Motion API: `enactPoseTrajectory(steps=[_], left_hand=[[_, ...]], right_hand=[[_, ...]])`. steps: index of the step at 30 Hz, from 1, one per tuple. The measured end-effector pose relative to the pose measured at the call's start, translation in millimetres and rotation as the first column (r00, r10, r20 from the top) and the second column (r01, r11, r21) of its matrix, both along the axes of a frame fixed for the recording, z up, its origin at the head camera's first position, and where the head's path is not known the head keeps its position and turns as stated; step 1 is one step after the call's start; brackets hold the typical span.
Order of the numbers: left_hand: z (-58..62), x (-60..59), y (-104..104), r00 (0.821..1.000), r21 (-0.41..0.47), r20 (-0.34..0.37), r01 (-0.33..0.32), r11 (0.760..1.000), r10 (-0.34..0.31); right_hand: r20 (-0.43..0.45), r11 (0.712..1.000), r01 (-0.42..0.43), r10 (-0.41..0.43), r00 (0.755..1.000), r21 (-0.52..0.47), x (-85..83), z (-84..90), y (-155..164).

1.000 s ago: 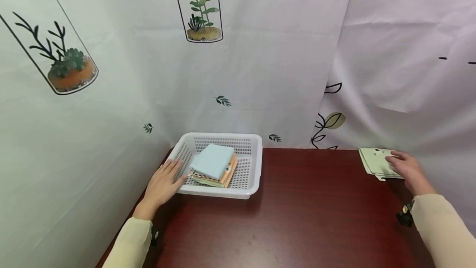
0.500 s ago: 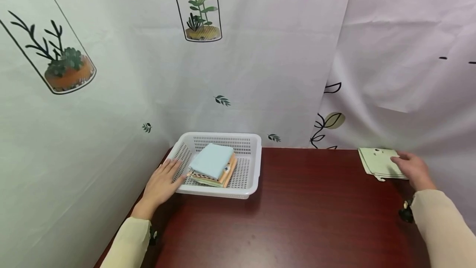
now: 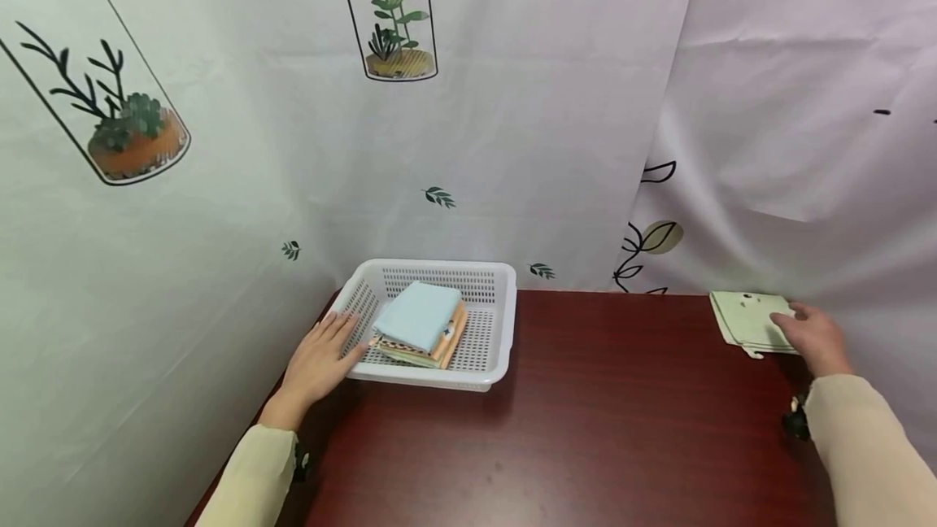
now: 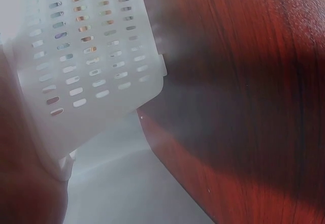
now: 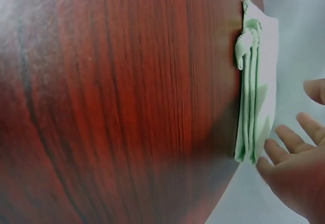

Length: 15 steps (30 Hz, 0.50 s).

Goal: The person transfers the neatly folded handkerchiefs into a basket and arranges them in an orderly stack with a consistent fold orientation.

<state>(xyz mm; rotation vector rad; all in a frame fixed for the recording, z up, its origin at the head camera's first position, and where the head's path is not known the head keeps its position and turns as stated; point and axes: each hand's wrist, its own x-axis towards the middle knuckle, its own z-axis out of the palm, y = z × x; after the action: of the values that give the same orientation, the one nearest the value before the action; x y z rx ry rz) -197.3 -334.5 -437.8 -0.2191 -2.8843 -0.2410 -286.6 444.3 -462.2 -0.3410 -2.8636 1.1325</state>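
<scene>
A folded pale green cloth (image 3: 747,320) lies on the table at the far right, its layered edge and a small loop showing in the right wrist view. My right hand (image 3: 816,340) is at its right end, fingers spread and loosely bent, fingertips (image 5: 271,150) right at the cloth's side. On the left, my left hand (image 3: 320,360) rests with straight fingers on the left rim of a white plastic basket (image 3: 505,348). Inside the basket sits a stack of folded cloths, with a light blue cloth (image 3: 419,315) on top of an orange patterned cloth (image 3: 454,336).
The dark red wooden table (image 3: 586,429) spreads between the two hands. White curtains (image 3: 549,145) printed with plants hang behind it and along the left side. Basket and green cloth both lie close to the table's back edge.
My right hand has drawn back slightly to the right over the green cloth, uncovering more of it. The left hand and the basket stay where they were.
</scene>
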Motion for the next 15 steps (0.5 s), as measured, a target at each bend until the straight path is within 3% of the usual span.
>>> enactPoseTrajectory(steps=[8, 15], left_hand=[[3.9, 0.6, 2.0, 1.0, -0.01, 0.009, 0.004, 1.0, -0.004], [3.4, -1.8, 1.6, 1.0, -0.011, 0.009, -0.001, 1.0, 0.001]], right_hand=[[-0.01, 0.998, -0.005, 0.005, 1.0, 0.061, 1.1, -4.9, 4.8], [0.031, 0.995, 0.069, -0.072, 0.997, 0.077, 2.0, -11.1, 8.4]])
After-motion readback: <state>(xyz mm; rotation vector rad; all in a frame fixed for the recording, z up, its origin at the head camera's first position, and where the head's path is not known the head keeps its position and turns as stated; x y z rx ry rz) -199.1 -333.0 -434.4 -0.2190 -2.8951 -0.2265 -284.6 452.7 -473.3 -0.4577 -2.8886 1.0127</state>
